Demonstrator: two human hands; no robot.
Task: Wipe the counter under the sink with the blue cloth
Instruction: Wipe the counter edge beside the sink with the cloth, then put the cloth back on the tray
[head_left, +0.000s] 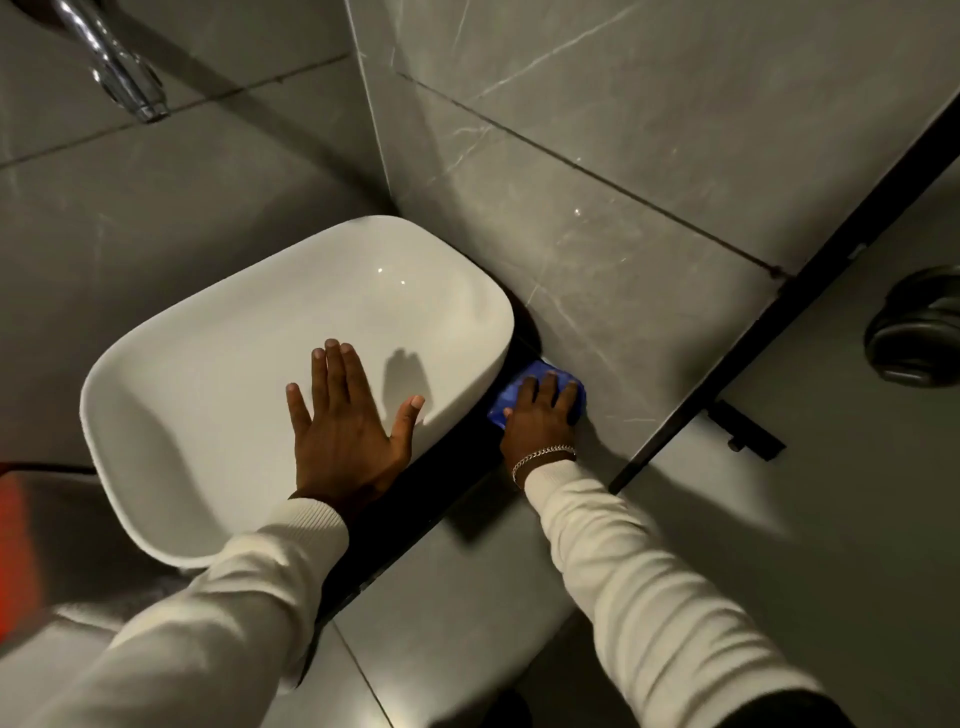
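Note:
A white basin (260, 364) sits on a dark counter (431, 499), set into a corner of grey tiled walls. The blue cloth (511, 397) lies bunched on the counter in the narrow gap between the basin's right side and the wall. My right hand (540, 421), with a chain bracelet at the wrist, presses flat on top of the cloth, fingers spread over it. My left hand (345, 415) rests open, palm down, on the basin's near right rim and holds nothing. Most of the counter is hidden under the basin.
A chrome tap (122, 67) sticks out of the wall at top left above the basin. The tiled wall (623, 218) stands close on the right. A black-framed door (831, 467) with a dark round knob (917, 327) is at the right. Something red (18, 545) shows at the left edge.

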